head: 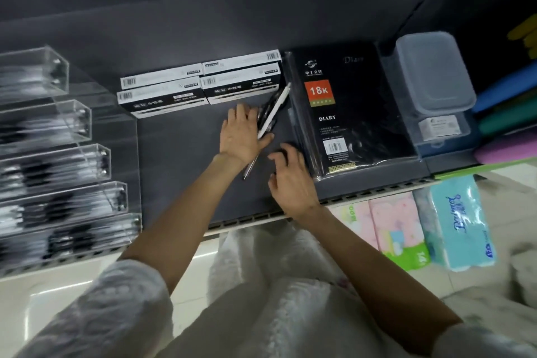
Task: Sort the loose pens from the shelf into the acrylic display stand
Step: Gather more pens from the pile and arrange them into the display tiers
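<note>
Both hands are on the dark shelf point(180, 171), and this is the gathering step. The left hand point(242, 136) lies flat, fingers spread, palm down on the loose pens point(268, 116): a white one and some dark ones fan out from under its fingertips, and a silvery tip pokes out beneath the wrist. It's open and pressing, not yet gripping anything. The right hand point(290, 177) sits just to the right of the left and nearer the shelf edge, fingers curled and slightly blurred; it looks empty, though I can't tell for sure what's under the fingers. Pen boxes point(200, 86) lie just beyond the left fingertips, a diary point(348, 113) touches the right hand's far side. The stand point(58, 154) is well off to the left of the left hand, tiers already stocked, blurred.

My read: pens are being herded into a bundle. Next call is to close the fingers around them, tips aligned, lift clear of the boxes, then swing left to a tier with room, and watch that the silvery one isn't left behind
</note>
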Action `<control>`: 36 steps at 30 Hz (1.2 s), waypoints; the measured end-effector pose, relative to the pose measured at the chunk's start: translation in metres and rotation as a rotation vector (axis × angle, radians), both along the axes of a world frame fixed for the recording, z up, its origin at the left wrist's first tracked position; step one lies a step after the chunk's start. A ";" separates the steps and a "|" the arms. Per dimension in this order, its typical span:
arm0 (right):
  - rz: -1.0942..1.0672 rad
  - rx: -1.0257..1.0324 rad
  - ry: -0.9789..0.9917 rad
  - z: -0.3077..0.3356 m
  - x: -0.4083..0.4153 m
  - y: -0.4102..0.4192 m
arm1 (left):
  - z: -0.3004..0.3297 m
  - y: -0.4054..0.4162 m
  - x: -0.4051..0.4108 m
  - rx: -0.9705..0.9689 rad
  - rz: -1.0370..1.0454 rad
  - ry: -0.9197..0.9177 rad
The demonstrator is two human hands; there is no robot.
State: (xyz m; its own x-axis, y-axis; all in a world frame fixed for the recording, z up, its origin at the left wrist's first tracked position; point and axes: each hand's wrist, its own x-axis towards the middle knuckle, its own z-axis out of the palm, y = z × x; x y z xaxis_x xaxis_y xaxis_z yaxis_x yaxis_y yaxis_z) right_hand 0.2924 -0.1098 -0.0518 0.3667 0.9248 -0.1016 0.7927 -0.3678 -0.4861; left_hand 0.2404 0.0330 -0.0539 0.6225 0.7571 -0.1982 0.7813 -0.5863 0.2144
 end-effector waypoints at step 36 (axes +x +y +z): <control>-0.012 -0.252 -0.315 0.019 0.004 0.051 | -0.003 -0.016 -0.056 -0.063 0.175 -0.158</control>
